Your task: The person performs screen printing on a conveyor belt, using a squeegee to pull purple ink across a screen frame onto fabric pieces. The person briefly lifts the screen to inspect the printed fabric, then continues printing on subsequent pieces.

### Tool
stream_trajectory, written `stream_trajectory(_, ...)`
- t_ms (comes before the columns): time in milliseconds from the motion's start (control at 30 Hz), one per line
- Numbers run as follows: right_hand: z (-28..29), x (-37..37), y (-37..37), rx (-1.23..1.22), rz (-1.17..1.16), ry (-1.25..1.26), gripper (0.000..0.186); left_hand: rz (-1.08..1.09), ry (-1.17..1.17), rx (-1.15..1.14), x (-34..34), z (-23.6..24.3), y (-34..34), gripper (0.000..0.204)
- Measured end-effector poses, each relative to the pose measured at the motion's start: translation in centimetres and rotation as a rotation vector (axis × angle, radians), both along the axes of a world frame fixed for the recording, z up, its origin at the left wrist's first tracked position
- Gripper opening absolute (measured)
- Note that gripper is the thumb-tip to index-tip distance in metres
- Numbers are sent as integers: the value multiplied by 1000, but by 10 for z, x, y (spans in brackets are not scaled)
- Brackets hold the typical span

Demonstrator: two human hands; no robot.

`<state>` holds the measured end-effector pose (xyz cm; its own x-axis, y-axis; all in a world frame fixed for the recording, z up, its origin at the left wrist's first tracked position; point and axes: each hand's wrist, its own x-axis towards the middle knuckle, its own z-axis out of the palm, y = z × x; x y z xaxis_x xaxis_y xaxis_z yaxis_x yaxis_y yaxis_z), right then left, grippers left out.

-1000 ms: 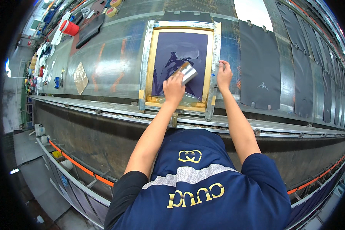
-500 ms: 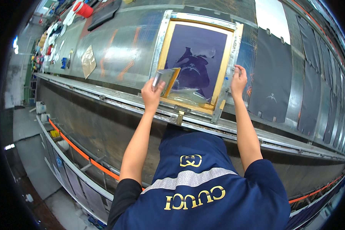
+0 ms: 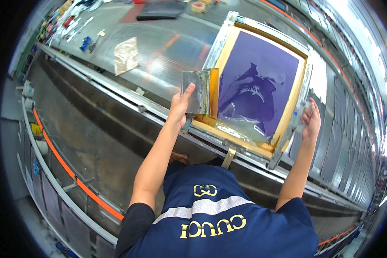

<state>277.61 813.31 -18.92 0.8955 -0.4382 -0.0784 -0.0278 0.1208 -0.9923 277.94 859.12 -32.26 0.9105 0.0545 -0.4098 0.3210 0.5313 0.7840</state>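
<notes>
on the grey table [image 3: 167,32] lies a framed purple screen [image 3: 266,64], glossy at its near end. over its left edge is a metal squeegee [image 3: 197,95] with an amber blade [image 3: 213,92], gripped by the left hand [image 3: 181,104], thumb on top. the right hand [image 3: 312,121], loosely curled, seemingly empty, is right of the screen. strokes probably work best with the blade level.

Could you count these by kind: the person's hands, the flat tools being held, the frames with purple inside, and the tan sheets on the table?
Hands, left hand and right hand: 2
Flat tool with amber edge, in the left hand: 1
Frame with purple inside: 1
Tan sheet: 1
Total: 5
</notes>
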Motion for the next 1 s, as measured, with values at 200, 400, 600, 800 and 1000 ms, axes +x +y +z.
stream_trajectory(200, -8, 8, 117, 70, 52, -25, 34, 122, -113, 65, -34, 70, 114, 47)
stream_trajectory(400, -57, 24, 140, 162, 57, 28, 34, 277, -80, 142, -77, 59, 127, 52)
stream_trajectory(600, -120, 59, 174, 178, 312, 11, 27, 483, -22, 351, -132, 11, 126, 49)
stream_trajectory(800, -169, 131, 350, 174, 654, -45, 18, 667, -36, 522, -170, -8, 228, 50)
stream_trajectory(1000, -109, 139, 407, 324, 1026, -90, 12, 1003, 270, 662, -265, 63, 156, 60)
